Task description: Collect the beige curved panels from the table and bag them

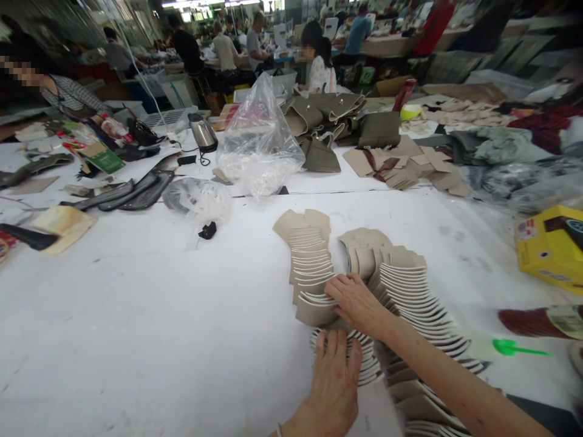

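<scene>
Cut pieces (310, 261) already lie fanned in two rows on the table (136, 315); my left grip (334, 379) and right grip (359, 303), fingers apart, press the near ends flat.

Left hand (334, 382), right hand (359, 303): palms down.

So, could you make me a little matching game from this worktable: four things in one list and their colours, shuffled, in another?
Things:
1. box at far right
2. big plastic bag
3. fanned cut pieces under the left hand and right hand
4. small pointed plastic tool

Colours:
a. bright green
b. beige
c. clear
d. yellow

Pairs: 1-d, 2-c, 3-b, 4-a.
</scene>
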The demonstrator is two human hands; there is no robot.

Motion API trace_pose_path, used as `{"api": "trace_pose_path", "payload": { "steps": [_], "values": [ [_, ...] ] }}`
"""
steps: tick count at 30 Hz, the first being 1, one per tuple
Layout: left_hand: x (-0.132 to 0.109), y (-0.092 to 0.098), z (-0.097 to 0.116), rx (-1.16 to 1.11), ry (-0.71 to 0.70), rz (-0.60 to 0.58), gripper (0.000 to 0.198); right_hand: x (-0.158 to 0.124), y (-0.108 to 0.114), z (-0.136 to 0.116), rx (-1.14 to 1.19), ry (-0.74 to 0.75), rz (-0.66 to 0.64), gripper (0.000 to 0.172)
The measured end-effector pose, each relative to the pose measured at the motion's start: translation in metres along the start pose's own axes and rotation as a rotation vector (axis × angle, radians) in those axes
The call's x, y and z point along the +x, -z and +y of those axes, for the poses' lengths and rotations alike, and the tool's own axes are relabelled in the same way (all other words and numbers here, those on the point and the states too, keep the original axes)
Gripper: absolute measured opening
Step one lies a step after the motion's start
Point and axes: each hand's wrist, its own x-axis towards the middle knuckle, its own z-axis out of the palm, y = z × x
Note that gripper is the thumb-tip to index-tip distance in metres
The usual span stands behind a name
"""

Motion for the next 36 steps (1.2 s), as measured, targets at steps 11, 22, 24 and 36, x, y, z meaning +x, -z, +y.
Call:
{"api": "trace_pose_path", "payload": {
  "steps": [11, 22, 24, 36],
  "values": [
    [-0.001, -0.002, -0.002, -0.005, -0.017, -0.015, 0.057, 0.018, -0.006, 0.002, 0.031, -0.029, -0.01, 0.05],
    [0.002, 0.008, -0.006, -0.116, 0.014, -0.112, 0.072, 0.0, -0.01, 0.009, 0.187, 0.007, -0.206, 0.054],
    [0.003, 0.015, -0.009, -0.135, 0.005, -0.136, 0.075, 0.0, -0.014, 0.014, 0.196, 0.019, -0.272, 0.046],
    [-0.024, 0.037, -0.032, -0.17, -0.056, -0.146, 0.081, -0.031, -0.035, 0.014, 0.436, -0.129, -0.395, 0.026]
  ]
}}
